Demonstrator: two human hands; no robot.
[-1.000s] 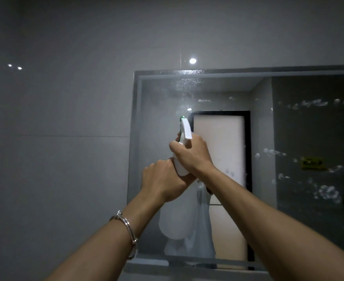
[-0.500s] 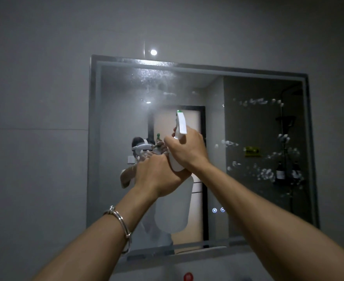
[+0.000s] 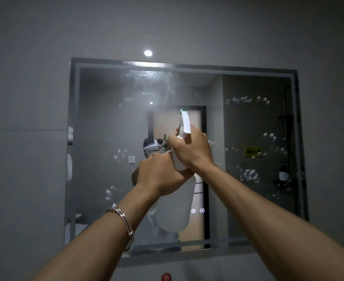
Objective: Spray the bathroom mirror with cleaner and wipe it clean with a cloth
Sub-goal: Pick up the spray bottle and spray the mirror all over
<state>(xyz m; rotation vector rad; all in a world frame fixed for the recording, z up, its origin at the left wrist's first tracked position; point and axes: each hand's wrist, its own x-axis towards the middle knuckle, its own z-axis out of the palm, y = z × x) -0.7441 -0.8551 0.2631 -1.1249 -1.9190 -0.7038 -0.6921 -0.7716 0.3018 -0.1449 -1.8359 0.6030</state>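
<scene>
While your right hand [image 3: 191,153] grips the trigger head of the white spray bottle [image 3: 173,211] and your left hand [image 3: 160,176] clasps its neck, raised together before the middle of the mirror [image 3: 106,118], aim next toward its lower left corner, which looks least covered; mist [image 3: 159,86] clouds the top edge.

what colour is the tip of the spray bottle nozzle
Green, on an otherwise white spray bottle; seen in the head view.
</scene>
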